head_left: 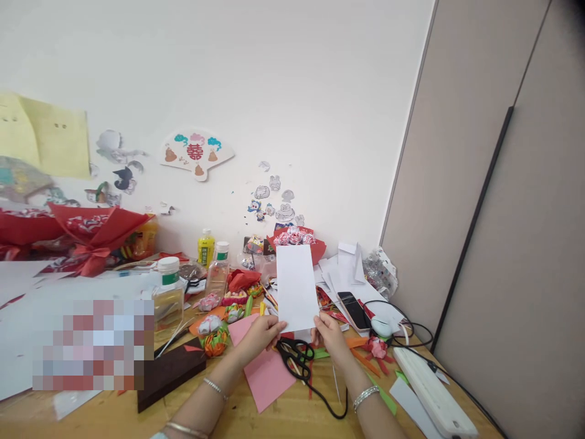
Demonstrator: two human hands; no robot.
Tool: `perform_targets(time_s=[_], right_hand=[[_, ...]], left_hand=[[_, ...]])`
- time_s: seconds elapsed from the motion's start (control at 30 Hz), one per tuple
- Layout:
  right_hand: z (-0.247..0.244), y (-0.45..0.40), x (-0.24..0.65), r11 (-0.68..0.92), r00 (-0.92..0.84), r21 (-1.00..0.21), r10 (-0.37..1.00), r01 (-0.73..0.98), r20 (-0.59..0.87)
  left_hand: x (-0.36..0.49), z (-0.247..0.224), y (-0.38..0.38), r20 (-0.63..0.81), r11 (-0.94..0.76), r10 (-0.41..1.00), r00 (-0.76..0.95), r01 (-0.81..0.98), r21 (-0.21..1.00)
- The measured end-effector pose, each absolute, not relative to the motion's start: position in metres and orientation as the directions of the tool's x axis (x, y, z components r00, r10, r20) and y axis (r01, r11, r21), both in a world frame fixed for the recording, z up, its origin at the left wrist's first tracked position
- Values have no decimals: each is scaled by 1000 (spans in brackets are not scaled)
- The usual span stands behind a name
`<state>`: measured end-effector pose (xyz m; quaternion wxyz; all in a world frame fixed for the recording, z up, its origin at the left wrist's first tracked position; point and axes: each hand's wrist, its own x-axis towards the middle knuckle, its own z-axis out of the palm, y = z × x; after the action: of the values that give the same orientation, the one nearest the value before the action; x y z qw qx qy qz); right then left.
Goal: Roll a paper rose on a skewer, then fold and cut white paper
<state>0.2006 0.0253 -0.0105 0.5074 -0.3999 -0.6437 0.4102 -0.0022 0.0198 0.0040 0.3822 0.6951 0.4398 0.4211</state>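
Observation:
A blank white sheet of paper (296,286), taller than it is wide, is held up above the table between both hands. My left hand (265,334) pinches its lower left corner, and my right hand (328,332) grips the lower right corner. Just below the paper lies a pair of black-handled scissors (295,360), partly over a sheet of pink paper (269,381). The blades are hidden from view. Behind the top of the paper, a bouquet of pink and white paper flowers in red wrapping (297,236) is partly covered.
To the right lie a phone (353,311), a white power strip (434,390) and black cables. Clear bottles (168,299), a dark box (171,373) and folded paper flowers (214,338) crowd the left. Red bouquets (91,235) stand by the wall.

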Motion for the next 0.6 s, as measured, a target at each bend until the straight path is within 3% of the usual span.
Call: perform_targets(time_s=[0.17, 0.3, 0.43, 0.6], right_hand=[[-9, 21, 198, 406, -117, -899, 913, 161, 391], [-6, 12, 195, 506, -86, -783, 854, 362, 512], [-5, 1, 189, 596, -168, -556, 755, 579, 634], [-7, -11, 178, 707, -441, -154, 581, 690, 684]], left_hand=[[-3, 6, 23, 347, -377, 926, 147, 304, 875], [-2, 11, 23, 429, -417, 903, 16, 271, 867], [4, 14, 21, 425, -420, 903, -66, 69, 905], [12, 18, 5, 379, -368, 924, 49, -151, 917]])
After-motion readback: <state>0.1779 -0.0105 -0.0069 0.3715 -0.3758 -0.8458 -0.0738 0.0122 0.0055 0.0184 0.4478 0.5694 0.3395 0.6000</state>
